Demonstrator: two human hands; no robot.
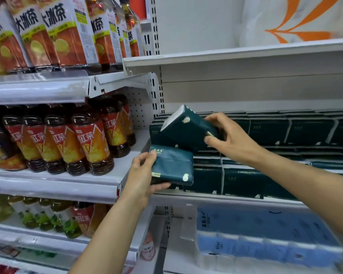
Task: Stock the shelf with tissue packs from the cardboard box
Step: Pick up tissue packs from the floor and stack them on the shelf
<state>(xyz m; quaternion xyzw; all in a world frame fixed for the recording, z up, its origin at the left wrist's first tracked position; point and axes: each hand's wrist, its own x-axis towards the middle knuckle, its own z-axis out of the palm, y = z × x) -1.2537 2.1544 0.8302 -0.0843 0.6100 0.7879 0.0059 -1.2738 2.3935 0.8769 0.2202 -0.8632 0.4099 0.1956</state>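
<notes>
My left hand (142,177) grips a dark green tissue pack (172,165) by its left end, at the left front corner of the white shelf (226,198). Just above it, my right hand (229,138) holds a second dark green tissue pack (186,126), tilted with its white end facing up and left. Behind and to the right, several stacked rows of the same green tissue packs (265,133) fill the shelf. The cardboard box is out of view.
Bottles of red iced tea (87,139) stand on the neighbouring shelf to the left, with larger tea bottles (67,36) one level up. Blue tissue bundles (265,234) lie on the shelf below. A white shelf board (226,54) overhangs the green packs.
</notes>
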